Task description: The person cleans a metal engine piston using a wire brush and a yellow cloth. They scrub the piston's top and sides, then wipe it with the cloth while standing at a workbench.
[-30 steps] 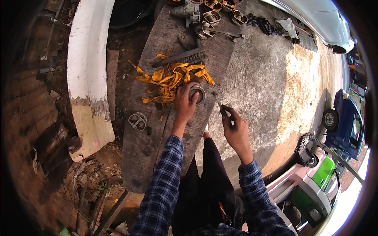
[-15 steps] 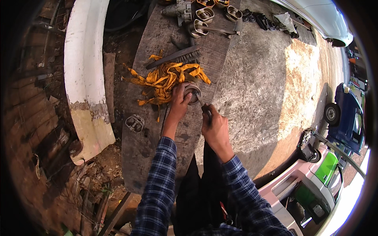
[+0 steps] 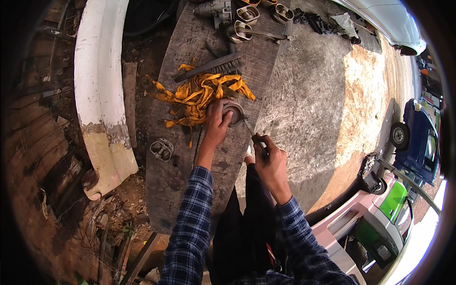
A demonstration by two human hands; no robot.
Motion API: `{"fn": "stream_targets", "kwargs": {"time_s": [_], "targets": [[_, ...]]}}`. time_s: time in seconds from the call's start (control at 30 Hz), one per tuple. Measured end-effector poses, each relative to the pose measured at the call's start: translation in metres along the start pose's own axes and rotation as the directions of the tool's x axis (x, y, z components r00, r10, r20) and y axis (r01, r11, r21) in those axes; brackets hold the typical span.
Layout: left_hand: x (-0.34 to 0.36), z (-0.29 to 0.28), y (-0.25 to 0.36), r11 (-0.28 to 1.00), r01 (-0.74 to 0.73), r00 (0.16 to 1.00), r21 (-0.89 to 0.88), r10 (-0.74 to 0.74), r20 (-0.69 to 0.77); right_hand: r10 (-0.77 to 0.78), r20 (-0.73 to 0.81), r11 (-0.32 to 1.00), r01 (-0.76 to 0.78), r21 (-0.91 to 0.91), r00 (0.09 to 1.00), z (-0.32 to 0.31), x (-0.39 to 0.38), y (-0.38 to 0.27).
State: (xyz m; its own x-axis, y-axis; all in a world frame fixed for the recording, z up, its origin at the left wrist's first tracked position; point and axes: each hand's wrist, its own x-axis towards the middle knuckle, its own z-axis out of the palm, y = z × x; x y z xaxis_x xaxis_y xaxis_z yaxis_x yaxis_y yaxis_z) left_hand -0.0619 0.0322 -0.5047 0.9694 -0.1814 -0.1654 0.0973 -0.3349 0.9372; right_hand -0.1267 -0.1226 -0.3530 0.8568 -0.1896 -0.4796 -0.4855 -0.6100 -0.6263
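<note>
My left hand (image 3: 216,124) is closed round a grey metal piston (image 3: 236,117), pressing it to the wooden board (image 3: 221,164) with its round, recessed face turned up. In my right hand (image 3: 272,166) is a screwdriver-like tool (image 3: 250,128) with a dark handle and thin metal shaft. Its tip lies at the piston's right rim; whether it touches cannot be made out. Orange rag strips (image 3: 202,95) lie bunched beside my left hand. Just beyond them rests a dark-handled wire brush (image 3: 209,68). Another piston (image 3: 161,149) sits on the board to the left.
At the board's far end are several pistons, one with a connecting rod (image 3: 266,34), and a grey metal housing (image 3: 221,12). A white curved panel (image 3: 102,61) stands on the left. Parked vehicles, including a blue one (image 3: 422,137), are to the right past the concrete floor (image 3: 304,109).
My right hand has drawn back toward the lower right, and the tool's tip has come from inside the piston's recess to its right rim. My left hand stays on the piston.
</note>
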Motion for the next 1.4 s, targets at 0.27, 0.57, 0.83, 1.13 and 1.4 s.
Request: {"fn": "stream_targets", "kwargs": {"time_s": [0.27, 0.57, 0.83, 1.13, 1.4], "targets": [[0.001, -0.001, -0.003, 0.999, -0.029, 0.999, 0.036, 0.028, 0.031, -0.055, -0.062, 0.998, 0.056, 0.023, 0.997, 0.012, 0.018, 0.002], [0.001, -0.001, -0.002, 0.999, -0.002, 0.998, 0.051, -0.001, 0.057, 0.047, -0.004, 0.999, -0.047, -0.015, 0.999, 0.015, 0.015, -0.001], [0.001, -0.001, 0.002, 0.997, 0.025, 0.998, 0.077, -0.029, 0.061, 0.065, 0.009, 0.998, -0.065, 0.000, 0.998, 0.006, 0.010, -0.008], [0.002, -0.002, -0.003, 0.994, -0.017, 0.998, 0.110, 0.009, 0.068, -0.005, -0.060, 0.999, 0.008, 0.047, 0.998, 0.018, 0.019, 0.003], [0.000, -0.001, 0.002, 0.994, -0.044, 0.999, 0.098, 0.043, 0.019, 0.131, 0.010, 0.991, -0.131, 0.036, 0.991, 0.014, 0.014, -0.002]]}}
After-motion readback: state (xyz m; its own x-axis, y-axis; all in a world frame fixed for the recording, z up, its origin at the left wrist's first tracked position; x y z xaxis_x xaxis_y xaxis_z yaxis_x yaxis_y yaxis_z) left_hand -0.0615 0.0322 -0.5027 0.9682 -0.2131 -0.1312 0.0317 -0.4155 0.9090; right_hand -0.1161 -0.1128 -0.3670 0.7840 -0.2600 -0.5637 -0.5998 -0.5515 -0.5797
